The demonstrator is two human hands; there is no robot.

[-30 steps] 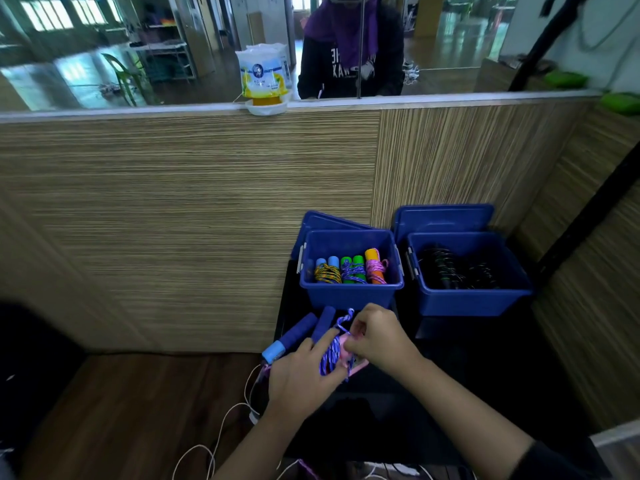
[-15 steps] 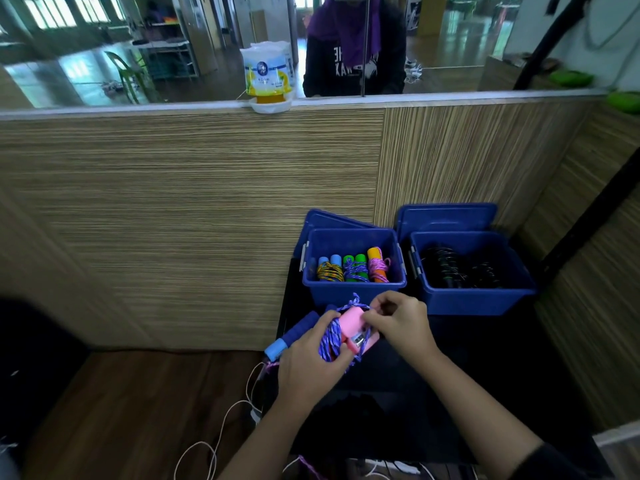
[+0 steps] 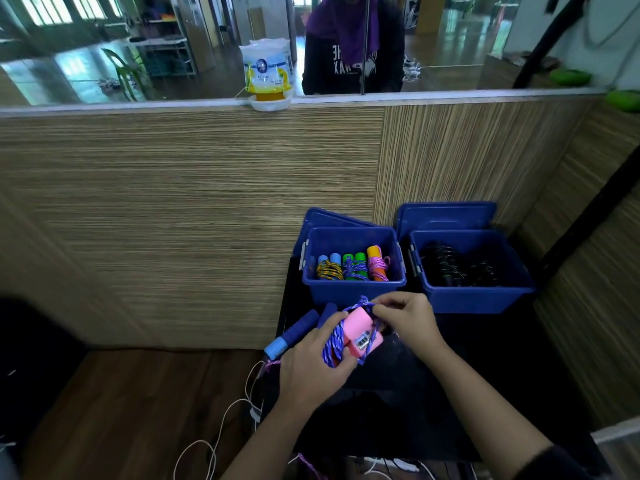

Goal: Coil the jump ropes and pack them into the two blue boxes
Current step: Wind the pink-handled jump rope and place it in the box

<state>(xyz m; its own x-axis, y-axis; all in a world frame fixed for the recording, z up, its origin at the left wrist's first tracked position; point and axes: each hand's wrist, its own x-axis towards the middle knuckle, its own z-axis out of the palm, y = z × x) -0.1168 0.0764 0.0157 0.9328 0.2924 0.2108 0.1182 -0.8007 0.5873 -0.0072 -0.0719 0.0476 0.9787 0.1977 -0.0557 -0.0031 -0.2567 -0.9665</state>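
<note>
Before the left blue box (image 3: 353, 292), on the dark surface (image 3: 485, 375), the left hand (image 3: 311, 368) grips pink jump-rope handles (image 3: 362, 332); the right hand (image 3: 405, 315) pinches their purple cord (image 3: 334, 344); the right blue box (image 3: 478, 299) stands alongside.

Daylight floods through the windows (image 3: 52, 10) reflected at the far top, glaring there, while the near black table (image 3: 398, 410) sits dim and murky, edges bow with wide-angle distortion and corners fall soft and dark.
</note>
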